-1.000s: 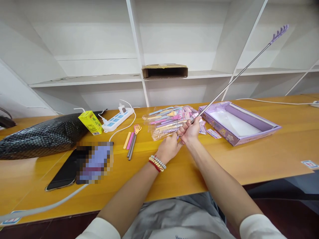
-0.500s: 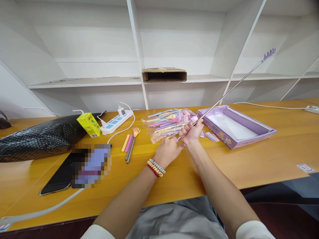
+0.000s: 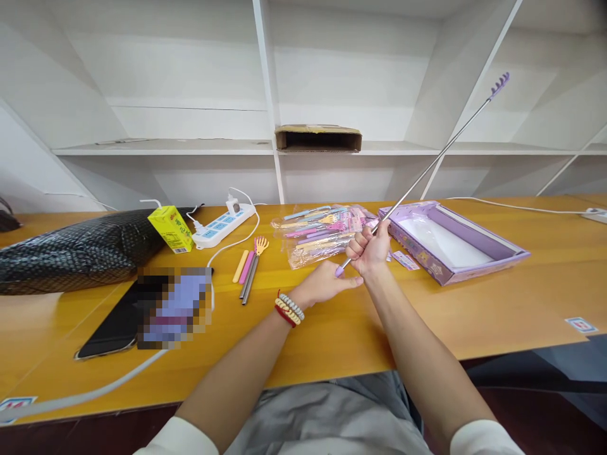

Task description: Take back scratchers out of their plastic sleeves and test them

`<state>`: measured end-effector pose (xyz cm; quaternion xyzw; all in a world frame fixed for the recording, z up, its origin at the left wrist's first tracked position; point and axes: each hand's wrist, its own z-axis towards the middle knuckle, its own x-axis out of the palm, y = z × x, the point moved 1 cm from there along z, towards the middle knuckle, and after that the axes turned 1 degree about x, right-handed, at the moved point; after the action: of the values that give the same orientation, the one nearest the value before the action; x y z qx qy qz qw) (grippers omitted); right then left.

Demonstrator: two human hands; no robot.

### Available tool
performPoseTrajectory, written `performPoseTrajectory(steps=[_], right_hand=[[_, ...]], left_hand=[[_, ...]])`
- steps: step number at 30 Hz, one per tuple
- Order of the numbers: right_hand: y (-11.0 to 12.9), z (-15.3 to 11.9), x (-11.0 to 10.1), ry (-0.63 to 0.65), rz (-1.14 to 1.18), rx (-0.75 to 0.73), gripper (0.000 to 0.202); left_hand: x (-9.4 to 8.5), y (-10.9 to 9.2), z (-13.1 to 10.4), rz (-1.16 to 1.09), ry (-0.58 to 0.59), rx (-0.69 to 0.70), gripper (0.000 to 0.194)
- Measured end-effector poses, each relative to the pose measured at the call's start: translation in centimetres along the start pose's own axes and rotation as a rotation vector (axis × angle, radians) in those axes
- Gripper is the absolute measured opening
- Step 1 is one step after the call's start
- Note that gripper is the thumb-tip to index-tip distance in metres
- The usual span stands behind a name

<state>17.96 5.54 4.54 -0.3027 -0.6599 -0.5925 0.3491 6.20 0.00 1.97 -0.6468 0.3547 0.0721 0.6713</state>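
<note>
A long extended back scratcher (image 3: 441, 153) with a metal rod and a purple claw slants up to the right. My right hand (image 3: 368, 248) is wrapped round its lower rod. My left hand (image 3: 327, 282) is at the purple lower end, thumb apart from the fingers; whether it grips that end is unclear. Behind my hands lies a clear plastic bag (image 3: 313, 234) of colourful scratchers. To the left on the table are loose metal rods with a yellow claw (image 3: 261, 245), a pink handle (image 3: 246, 266) and a yellow handle (image 3: 240, 266).
An open purple box (image 3: 446, 273) lies at right. At left are a power strip (image 3: 225, 225), a yellow drink carton (image 3: 171, 229), a black wrapped bundle (image 3: 76, 249), a dark phone (image 3: 118, 319) and white cables. White shelves (image 3: 203, 148) with a cardboard box (image 3: 317, 129) stand behind.
The left hand has loosened and spread its thumb, showing the purple lower end. The scratcher's claw has shifted left and up in view. The camera view has shifted slightly.
</note>
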Motion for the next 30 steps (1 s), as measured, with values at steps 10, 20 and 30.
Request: performPoseTrajectory(steps=[10, 20, 30], right_hand=[[0.6, -0.4, -0.1, 0.133, -0.003, 0.044, 0.06], [1.8, 0.5, -1.1, 0.044, 0.035, -0.027, 0.06], [1.9, 1.2, -1.7, -0.083, 0.059, -0.038, 0.059]], left_hand=[[-0.7, -0.1, -0.9, -0.591, 0.429, -0.123, 0.048], [1.8, -0.3, 0.2, 0.336, -0.299, 0.131, 0.044], [2.5, -0.9, -0.7, 0.669, -0.339, 0.027, 0.042]])
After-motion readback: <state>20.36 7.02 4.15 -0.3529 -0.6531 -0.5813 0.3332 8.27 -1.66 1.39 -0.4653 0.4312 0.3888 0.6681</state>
